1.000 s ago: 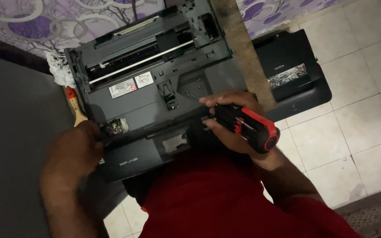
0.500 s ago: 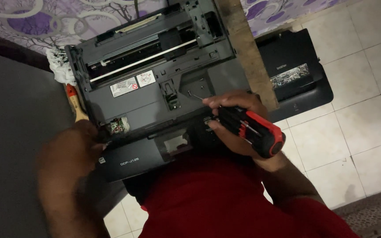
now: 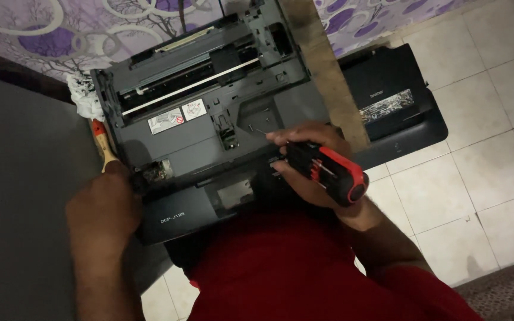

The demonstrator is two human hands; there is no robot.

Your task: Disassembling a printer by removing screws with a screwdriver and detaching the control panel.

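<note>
The floor (image 3: 495,89) was of pale tiles, and behind the worktop (image 3: 25,196) there was a cloth (image 3: 49,41) with purple rings. On the grey worktop lay an opened printer (image 3: 209,119), its cover taken off, so that the metal rod (image 3: 197,86) across its inside was showing. A second black cover (image 3: 394,101) lay on the floor beside it, past a wooden plank (image 3: 322,77).

My right hand (image 3: 313,169) was closed around a screwdriver (image 3: 328,172) with a black and red handle. The grip was full and firm, with the fingers wrapped around the handle. The long axis of the screwdriver ran from the red end, low and to the right near my wrist, up and to the left toward the middle of the printer. Its thin tip (image 3: 259,131) pointed at the recess just right of the small black latch (image 3: 226,132). The tip was very near the printer body, but I could not tell if it touched a screw.

My left hand (image 3: 102,208) rested on the front left corner of the printer, close to a small open part (image 3: 153,172) with wires. It pressed against the edge, and I could not tell if its fingers were closed on anything. A brush (image 3: 103,145) with a red and wooden handle lay just above this hand, beside a white rag (image 3: 84,98). The right hand was clearly the nearer one to the latch.
</note>
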